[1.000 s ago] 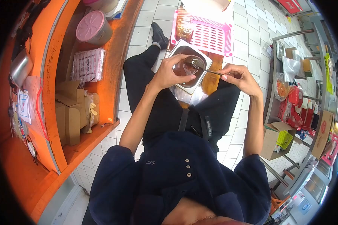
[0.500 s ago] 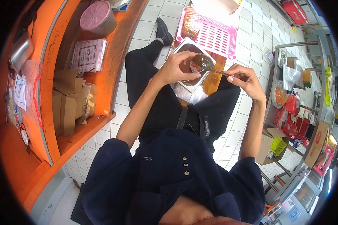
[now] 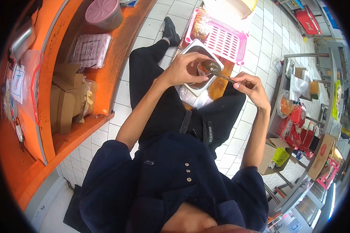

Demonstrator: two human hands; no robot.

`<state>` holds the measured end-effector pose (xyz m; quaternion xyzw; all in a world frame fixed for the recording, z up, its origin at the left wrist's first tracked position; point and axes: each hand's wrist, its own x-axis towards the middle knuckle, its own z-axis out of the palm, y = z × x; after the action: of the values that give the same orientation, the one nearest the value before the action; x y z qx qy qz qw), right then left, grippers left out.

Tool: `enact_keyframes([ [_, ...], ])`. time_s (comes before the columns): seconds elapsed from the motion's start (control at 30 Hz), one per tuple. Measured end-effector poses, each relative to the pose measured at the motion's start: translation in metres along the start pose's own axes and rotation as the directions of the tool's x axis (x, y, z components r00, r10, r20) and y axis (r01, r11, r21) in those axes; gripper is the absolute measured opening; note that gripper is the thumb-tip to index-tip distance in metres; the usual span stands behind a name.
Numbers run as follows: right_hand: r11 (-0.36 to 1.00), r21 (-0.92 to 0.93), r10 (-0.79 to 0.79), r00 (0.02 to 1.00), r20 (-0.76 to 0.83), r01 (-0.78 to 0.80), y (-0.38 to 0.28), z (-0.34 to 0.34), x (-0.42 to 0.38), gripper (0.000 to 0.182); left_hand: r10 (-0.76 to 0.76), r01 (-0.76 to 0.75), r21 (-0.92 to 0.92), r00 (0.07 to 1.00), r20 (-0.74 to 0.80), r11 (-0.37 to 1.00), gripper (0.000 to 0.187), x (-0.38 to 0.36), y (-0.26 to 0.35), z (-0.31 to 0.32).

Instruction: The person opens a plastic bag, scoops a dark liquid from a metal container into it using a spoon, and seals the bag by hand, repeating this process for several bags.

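The left hand (image 3: pixel 181 72) curves its fingers and thumb in a wide C about a thin, see-through plastic bag (image 3: pixel 201 70), whose crinkled film shows between the fingertips, beside the spoon. The right hand (image 3: pixel 252 90) pinches narrowly — thumb against fingers — on the end of a slim, dark metal spoon (image 3: pixel 212 67), its rounded bowl glossy and brownish at the bag's mouth; how full it is I cannot tell. Both hands and the bag sit over a rectangular tray (image 3: pixel 198 93) with a smooth, pale rim, rounded corners and a brown interior, part of it hidden by the left hand. The tray rests on a glossy, honey-brown wooden bench (image 3: pixel 218 88), and just beyond its far edge lies a pink plastic basket (image 3: pixel 223 40) with slotted walls and floor, a clear packet (image 3: pixel 201 24) of brown contents at its left end. Dark-trousered knees flank the bench; white square floor tiles (image 3: pixel 122 105) run between the left leg and the scuffed orange shelf (image 3: pixel 120 42), and again — more broadly — between the right arm and the metal rack (image 3: pixel 307 55).
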<state>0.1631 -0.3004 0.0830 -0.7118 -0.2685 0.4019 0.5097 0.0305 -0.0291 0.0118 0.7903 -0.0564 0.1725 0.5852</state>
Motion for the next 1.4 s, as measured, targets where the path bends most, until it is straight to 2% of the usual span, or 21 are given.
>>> enact_keyframes([
  [0.1,1.000,-0.020,0.015,0.999,0.032,-0.014,-0.001,-0.003,0.000,0.016,-0.017,0.018,-0.021,0.999,0.029,1.000,0.058,0.001,-0.002,0.001],
  [0.13,1.000,-0.023,0.013,0.999,0.034,-0.013,-0.002,-0.003,0.001,0.016,0.022,-0.022,0.005,1.000,0.012,1.000,0.059,0.001,-0.005,0.001],
  [0.17,0.999,-0.040,0.013,1.000,0.020,-0.012,-0.002,-0.003,0.001,0.016,0.059,-0.059,0.032,0.998,-0.003,0.998,0.060,0.001,-0.008,0.002],
  [0.33,0.999,-0.050,-0.015,1.000,-0.027,0.014,-0.002,0.000,0.000,0.014,0.034,-0.034,0.013,0.999,-0.015,0.999,0.057,0.000,-0.009,0.002],
  [0.4,0.997,-0.059,0.035,0.997,-0.073,-0.040,-0.006,0.001,-0.001,0.013,0.047,-0.046,0.014,0.999,-0.021,0.999,0.056,0.000,-0.008,0.001],
  [0.47,0.997,-0.059,0.047,0.997,-0.062,-0.050,-0.008,-0.002,-0.002,0.014,-0.071,0.071,0.010,0.996,0.058,0.997,0.061,0.000,-0.002,-0.002],
  [0.6,0.997,-0.047,0.055,0.996,-0.063,-0.058,-0.009,-0.003,-0.002,0.015,-0.105,0.104,0.009,0.993,0.059,0.994,0.060,-0.003,-0.009,0.001],
  [0.67,0.997,-0.024,0.067,0.995,-0.071,-0.069,-0.008,-0.006,-0.004,0.016,-0.065,0.066,-0.018,0.997,0.042,0.998,0.058,-0.003,-0.014,0.002],
  [0.8,0.994,0.030,0.112,0.985,-0.131,-0.109,-0.001,-0.016,-0.005,0.018,-0.098,0.098,-0.017,0.995,0.026,0.995,0.055,-0.009,-0.005,-0.009],
  [0.83,0.994,0.031,0.109,0.985,-0.133,-0.105,0.001,-0.014,-0.002,0.018,-0.064,0.062,-0.045,0.997,-0.045,0.997,0.054,-0.014,-0.012,-0.011],
  [0.87,0.975,-0.182,0.098,0.982,-0.164,-0.128,0.004,-0.010,0.003,0.018,-0.033,0.025,-0.069,0.993,-0.113,0.997,0.053,-0.019,-0.019,-0.012],
  [0.9,0.911,-0.384,0.082,0.978,-0.194,-0.153,0.010,-0.007,0.008,0.019,-0.031,0.024,-0.066,0.994,-0.107,0.998,0.053,-0.019,-0.017,-0.015],
  [0.93,0.860,-0.508,-0.030,0.988,-0.152,-0.052,0.021,0.000,0.015,0.019,-0.016,0.011,-0.033,0.989,-0.144,0.999,0.053,-0.021,-0.013,-0.018],
  [0.97,0.863,-0.501,-0.032,0.986,-0.162,-0.054,0.030,0.004,0.020,0.019,0.003,-0.003,0.001,0.984,-0.179,1.000,0.053,-0.022,-0.010,-0.020],
  [1.03,0.577,-0.809,0.059,0.993,-0.098,-0.115,0.028,0.027,0.032,0.017,-0.018,0.026,0.045,0.986,-0.164,0.999,0.053,-0.024,-0.006,-0.021],
  [1.07,0.581,-0.805,0.055,0.993,-0.105,-0.118,0.024,0.039,0.034,0.017,-0.044,0.059,0.088,0.986,-0.163,0.994,0.053,-0.025,-0.003,-0.022],
  [1.13,0.456,-0.887,-0.220,0.957,-0.191,-0.072,0.003,0.066,0.036,0.014,-0.028,0.046,0.096,0.983,-0.181,0.994,0.052,-0.023,0.004,-0.021],
  [1.2,0.651,-0.757,-0.398,0.872,-0.283,0.051,-0.036,0.097,0.037,0.012,0.010,0.018,0.117,0.972,-0.234,0.993,0.052,-0.023,0.009,-0.015],
  [1.23,0.658,-0.752,-0.396,0.870,-0.294,0.045,-0.049,0.110,0.037,0.012,0.009,0.018,0.118,0.975,-0.222,0.993,0.052,-0.023,0.010,-0.014],
  [1.3,0.757,-0.569,-0.521,0.822,-0.229,0.321,-0.065,0.124,0.035,0.012,0.057,-0.024,0.132,0.966,-0.252,0.991,0.054,-0.020,0.013,-0.009],
  [1.4,0.685,-0.668,-0.534,0.824,-0.188,0.291,-0.054,0.122,0.041,0.012,0.078,-0.044,0.128,0.958,-0.276,0.991,0.055,-0.018,0.025,-0.005],
])
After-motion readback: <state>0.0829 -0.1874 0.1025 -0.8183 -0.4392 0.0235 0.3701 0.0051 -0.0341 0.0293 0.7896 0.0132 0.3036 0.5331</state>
